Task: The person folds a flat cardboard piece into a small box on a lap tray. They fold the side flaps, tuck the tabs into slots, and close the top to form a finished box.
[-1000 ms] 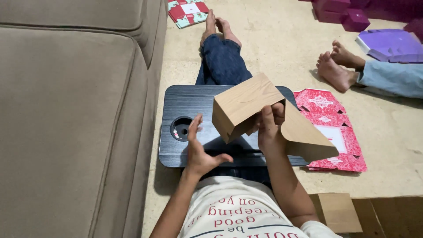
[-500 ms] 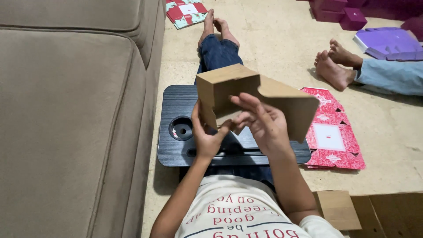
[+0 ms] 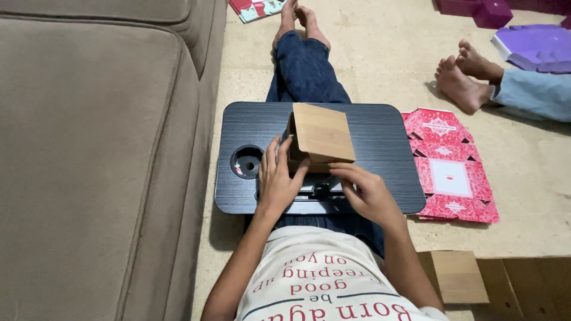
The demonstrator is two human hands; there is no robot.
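On lap desk (image 3: 380, 128), black w/ woodgrain top, laid across outstretched legs in blue jeans (image 3: 306, 68): brown cardboard box (image 3: 318, 135), folded up into a cube, sitting near centre, tilted a bit. Left hand (image 3: 278, 177) at box's near-left side, fingers spread & pressed against its lower edge, thumb toward front face; touching, not wrapped round. Right hand (image 3: 367, 190) just below box's near-right corner, fingers half-curled, tips reaching to bottom edge; can't tell if actually gripping or only resting against it. Round cup recess (image 3: 245, 161) in desk's left part, just beside left hand, something small & reddish inside, too small to tell. Grey-brown sofa (image 3: 95, 154) filling whole left side, close beside desk. Red patterned flat box blank (image 3: 449, 166) on floor touching desk's right edge. Further right, another person's bare feet (image 3: 464, 77) & light-blue trouser leg, near purple flat sheets (image 3: 535, 44). More red printed card (image 3: 256, 8) at top by own feet. Plain brown cardboard pieces (image 3: 458, 276) on floor at lower right, near right elbow.
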